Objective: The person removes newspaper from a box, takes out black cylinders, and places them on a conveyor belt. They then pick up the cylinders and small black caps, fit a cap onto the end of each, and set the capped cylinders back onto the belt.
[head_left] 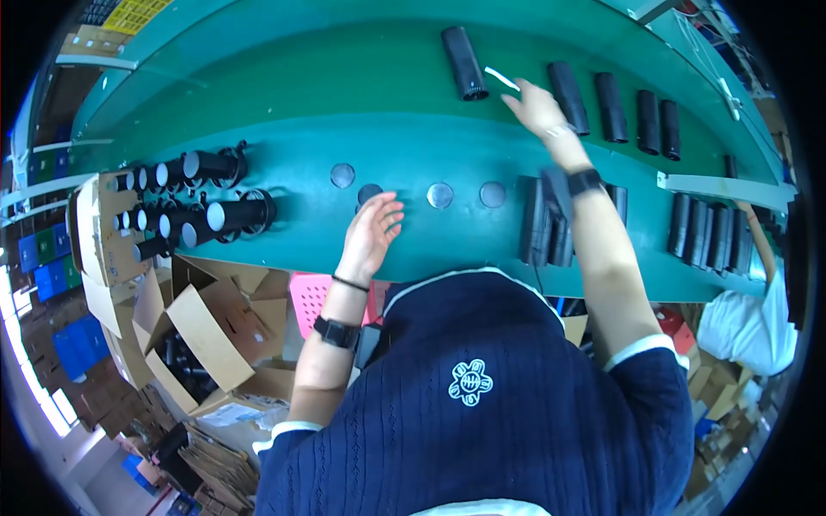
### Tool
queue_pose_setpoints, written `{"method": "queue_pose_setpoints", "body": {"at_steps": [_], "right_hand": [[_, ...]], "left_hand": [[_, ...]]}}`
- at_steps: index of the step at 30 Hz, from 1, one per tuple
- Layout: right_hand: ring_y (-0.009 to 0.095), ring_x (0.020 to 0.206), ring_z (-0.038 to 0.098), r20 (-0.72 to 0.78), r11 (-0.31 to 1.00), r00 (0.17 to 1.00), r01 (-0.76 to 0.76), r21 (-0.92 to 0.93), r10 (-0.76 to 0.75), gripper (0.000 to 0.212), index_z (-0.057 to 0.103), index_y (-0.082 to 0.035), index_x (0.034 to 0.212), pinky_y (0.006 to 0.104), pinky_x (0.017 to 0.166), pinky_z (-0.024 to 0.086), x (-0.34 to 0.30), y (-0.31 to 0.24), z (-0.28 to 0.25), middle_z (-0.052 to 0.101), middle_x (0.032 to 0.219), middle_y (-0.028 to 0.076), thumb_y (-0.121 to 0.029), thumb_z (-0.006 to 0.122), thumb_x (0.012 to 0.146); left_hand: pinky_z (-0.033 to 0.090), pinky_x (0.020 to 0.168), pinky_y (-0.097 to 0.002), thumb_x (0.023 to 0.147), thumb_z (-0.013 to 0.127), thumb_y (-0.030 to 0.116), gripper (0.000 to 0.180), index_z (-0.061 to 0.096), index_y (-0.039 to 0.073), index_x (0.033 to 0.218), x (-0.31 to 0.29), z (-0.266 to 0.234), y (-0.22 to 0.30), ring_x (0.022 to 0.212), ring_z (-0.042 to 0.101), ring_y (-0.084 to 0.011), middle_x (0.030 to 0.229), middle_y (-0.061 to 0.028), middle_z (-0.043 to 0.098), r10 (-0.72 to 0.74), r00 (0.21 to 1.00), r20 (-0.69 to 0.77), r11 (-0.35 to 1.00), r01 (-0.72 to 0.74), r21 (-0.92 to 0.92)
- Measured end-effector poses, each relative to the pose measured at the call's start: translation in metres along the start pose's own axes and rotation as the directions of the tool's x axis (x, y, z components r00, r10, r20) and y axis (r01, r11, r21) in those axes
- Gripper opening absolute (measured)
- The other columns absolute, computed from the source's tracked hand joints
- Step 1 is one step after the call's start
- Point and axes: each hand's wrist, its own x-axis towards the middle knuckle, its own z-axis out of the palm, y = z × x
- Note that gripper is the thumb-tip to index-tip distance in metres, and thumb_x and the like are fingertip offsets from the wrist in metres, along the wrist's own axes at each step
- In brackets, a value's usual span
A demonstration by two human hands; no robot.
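My left hand (376, 228) is over the green table, fingers loosely bent and apart. Its fingertips partly cover a dark round disc (370, 192); whether they touch it I cannot tell. Similar discs lie nearby: one at the left (342, 176) and two to the right, a grey one (440, 195) and a darker one (492, 194). My right hand (540, 110) reaches to the raised back shelf, thumb and fingers apart. A thin white strip (501, 77) ends by its fingertips; contact is unclear. Left of the strip lies a black cylinder (465, 64).
More black cylinders (611, 107) line the shelf at right. Others (535, 222) lie under my right forearm, and another row (710, 232) sits near a co-worker's arm (757, 241). Grey-ended black tubes (232, 215) stand at left. Open cardboard boxes (211, 335) are below the table.
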Motion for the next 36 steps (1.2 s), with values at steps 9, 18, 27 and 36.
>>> {"method": "queue_pose_setpoints", "body": {"at_steps": [9,18,27,36], "right_hand": [[0.041,0.099,0.060,0.127,0.978,0.990,-0.082,0.190,0.059,0.063,0.046,-0.008,0.132,0.0443,0.083,0.050,-0.198,0.010,0.001,0.059,0.111,0.025,-0.023,0.073,0.077],[0.009,0.083,0.053,0.271,0.140,0.962,-0.265,0.954,-0.031,0.060,0.041,-0.005,0.142,0.0241,0.074,0.050,-0.247,-0.030,-0.005,0.050,0.112,0.003,-0.002,0.063,0.086],[0.009,0.087,0.057,0.232,0.094,0.960,-0.219,0.971,-0.155,0.052,0.051,-0.006,0.131,0.0232,0.070,0.053,-0.235,-0.073,0.027,0.046,0.102,0.000,0.006,0.066,0.082],[0.007,0.065,0.059,0.433,0.276,0.876,-0.372,0.886,-0.212,0.038,0.057,-0.009,0.130,0.0192,0.052,0.048,-0.232,-0.097,0.022,0.063,0.092,0.002,-0.023,0.059,0.095]], "left_hand": [[0.042,0.097,-0.0326,0.096,0.054,0.031,0.052,0.039,0.003,0.137,0.073,0.132,-0.089,0.117,0.049,-0.0193,0.132,-0.0096,0.049,-0.407,0.828,0.386,0.837,0.168,0.521],[0.042,0.101,-0.0357,0.080,0.074,0.006,0.066,0.038,0.002,0.135,0.036,0.111,-0.058,0.120,0.049,-0.0205,0.130,-0.0093,0.046,-0.106,0.698,0.708,0.894,-0.244,0.375],[0.036,0.106,-0.0351,0.084,0.068,0.010,0.072,0.028,0.005,0.144,-0.005,0.062,-0.027,0.129,0.041,-0.0206,0.140,-0.0100,0.040,-0.086,0.747,0.659,0.916,-0.201,0.348],[0.039,0.100,-0.0332,0.083,0.070,0.018,0.067,0.032,0.008,0.136,-0.017,0.051,-0.042,0.121,0.046,-0.0203,0.126,-0.0119,0.047,0.152,0.777,0.611,0.685,-0.529,0.501]]}}
